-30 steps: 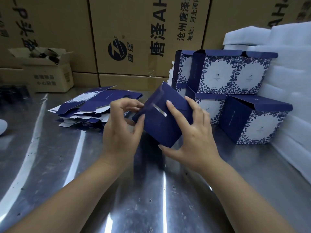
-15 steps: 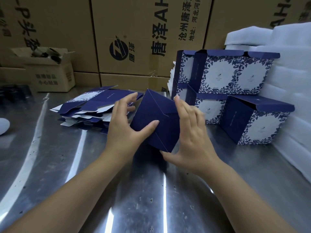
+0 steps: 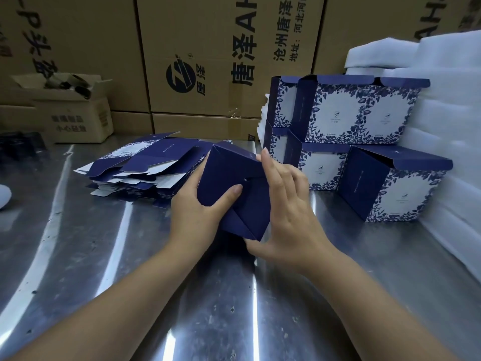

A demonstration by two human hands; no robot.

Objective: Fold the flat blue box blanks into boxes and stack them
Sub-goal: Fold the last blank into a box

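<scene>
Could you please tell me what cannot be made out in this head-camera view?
Far side of the half-folded box: hidden by its near face, the left hand and the right hand.
Small print on the finished boxes: too small to read.
Contents of the open carton: dark and blurred.
White object: cut off by the left edge.
Number of flat blanks: they overlap.

A steel table (image 3: 78, 256) fills the near scene, its scuffed top streaked with bright glare. Along the far side stand big brown cartons (image 3: 195, 48) printed in black. A small open carton (image 3: 75, 118) sits far left. White foam sheets (image 3: 447, 126) are stacked at right.
</scene>
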